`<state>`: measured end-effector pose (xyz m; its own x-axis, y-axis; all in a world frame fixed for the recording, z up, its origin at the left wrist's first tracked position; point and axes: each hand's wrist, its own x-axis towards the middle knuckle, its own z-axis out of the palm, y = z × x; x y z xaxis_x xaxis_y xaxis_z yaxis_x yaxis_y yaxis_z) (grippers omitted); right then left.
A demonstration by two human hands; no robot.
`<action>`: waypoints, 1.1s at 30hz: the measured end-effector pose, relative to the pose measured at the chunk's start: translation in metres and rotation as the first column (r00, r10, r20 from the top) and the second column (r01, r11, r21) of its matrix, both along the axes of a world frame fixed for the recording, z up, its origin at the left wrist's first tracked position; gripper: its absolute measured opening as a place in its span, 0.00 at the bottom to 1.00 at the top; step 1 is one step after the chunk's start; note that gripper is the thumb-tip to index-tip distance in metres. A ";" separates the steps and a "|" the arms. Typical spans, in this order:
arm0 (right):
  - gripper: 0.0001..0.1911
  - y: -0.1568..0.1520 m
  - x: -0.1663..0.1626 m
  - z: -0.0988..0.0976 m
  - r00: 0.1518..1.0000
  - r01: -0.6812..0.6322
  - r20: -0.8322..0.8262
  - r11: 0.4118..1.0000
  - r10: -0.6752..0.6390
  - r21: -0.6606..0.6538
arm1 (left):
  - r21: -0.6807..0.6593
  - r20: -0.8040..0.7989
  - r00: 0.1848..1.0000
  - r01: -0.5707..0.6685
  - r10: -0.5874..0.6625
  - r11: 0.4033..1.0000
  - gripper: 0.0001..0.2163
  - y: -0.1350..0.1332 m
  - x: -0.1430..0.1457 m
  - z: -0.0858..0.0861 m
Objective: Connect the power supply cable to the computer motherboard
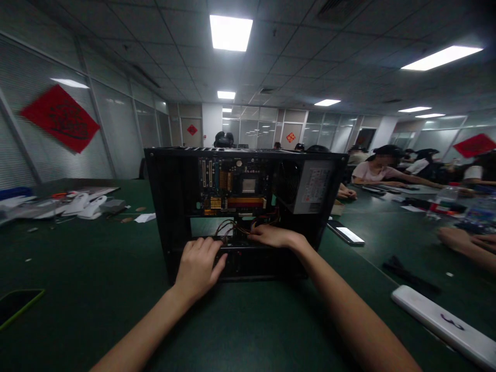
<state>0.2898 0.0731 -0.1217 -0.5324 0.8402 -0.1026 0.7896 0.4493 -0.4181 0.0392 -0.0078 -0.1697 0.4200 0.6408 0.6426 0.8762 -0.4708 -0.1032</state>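
An open black computer case (170,206) stands on the green table (96,289) in front of me, its side off. Inside I see the motherboard (234,191) and a grey power supply (313,188) at the right. My left hand (199,266) rests curled on the case's lower front rail, fingers bent over its edge. My right hand (271,236) reaches inside the case, its fingers closed among a bundle of coloured wires (232,227) below the motherboard. What the fingertips pinch is hidden.
A phone (346,232) lies right of the case, a white flat device (445,323) near right, a green-edged phone (17,305) at the near left. White parts and tools (85,205) lie far left. Other people sit at the right; someone's hands (470,245) rest on the table.
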 end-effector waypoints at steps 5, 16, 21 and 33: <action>0.20 -0.009 -0.005 0.013 0.982 0.029 -0.186 0.964 0.022 0.264 | 0.023 -0.001 1.000 0.002 -0.001 1.000 0.14 0.000 -0.001 0.000; 0.24 -0.052 -0.016 0.050 0.942 -0.064 -0.309 0.974 0.130 0.217 | 0.023 0.058 0.998 0.024 -0.025 0.999 0.17 0.000 -0.001 -0.004; 0.23 -0.055 -0.012 0.048 0.958 -0.239 -0.118 0.957 0.260 0.165 | 0.060 0.060 0.998 0.021 -0.025 0.998 0.24 0.003 -0.003 -0.008; 0.23 -0.080 -0.013 0.057 0.963 -0.254 0.153 0.938 0.222 0.235 | -0.027 0.193 0.980 0.048 -0.042 0.998 0.27 0.005 -0.001 -0.007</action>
<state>0.2769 -0.0071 -0.0643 -0.7164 0.6975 0.0172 0.6847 0.7075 -0.1753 0.0382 -0.0030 -0.1763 0.3197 0.6451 0.6940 0.8558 -0.5109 0.0807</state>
